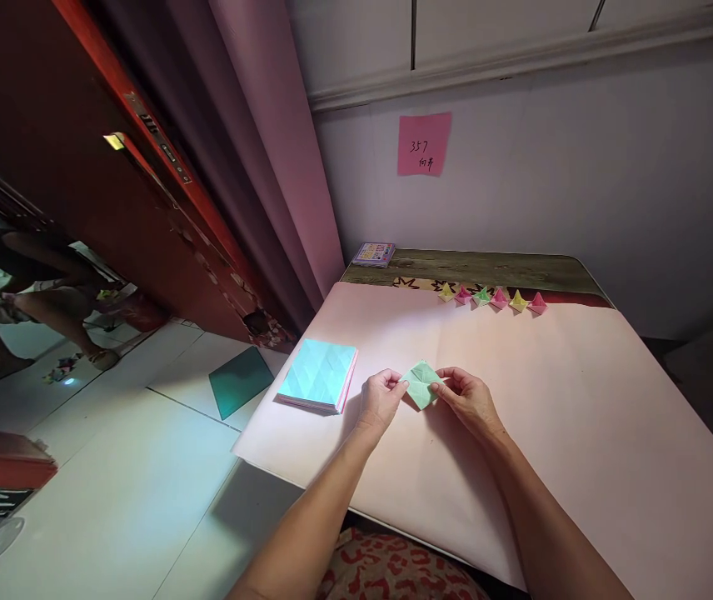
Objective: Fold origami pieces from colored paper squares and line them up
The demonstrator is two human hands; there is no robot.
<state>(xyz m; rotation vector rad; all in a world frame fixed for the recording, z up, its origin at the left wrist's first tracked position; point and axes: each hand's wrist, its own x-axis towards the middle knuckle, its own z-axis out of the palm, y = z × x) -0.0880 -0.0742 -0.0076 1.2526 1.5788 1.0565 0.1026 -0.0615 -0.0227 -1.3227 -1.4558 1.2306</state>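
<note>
A small pale green folded paper (422,384) sits just above the pink table cover (581,400), held between both hands. My left hand (380,400) pinches its left corner with closed fingers. My right hand (467,401) grips its right side, fingers curled. A stack of creased paper squares (319,375) with a light blue sheet on top lies left of my left hand.
Several small folded paper shapes (492,297) in yellow, pink and green stand in a row at the table's far edge. A paper pack (374,253) lies at the far left corner. A pink note (424,144) is stuck on the wall. A green sheet (241,379) lies on the floor; a person's legs (37,308) are far left.
</note>
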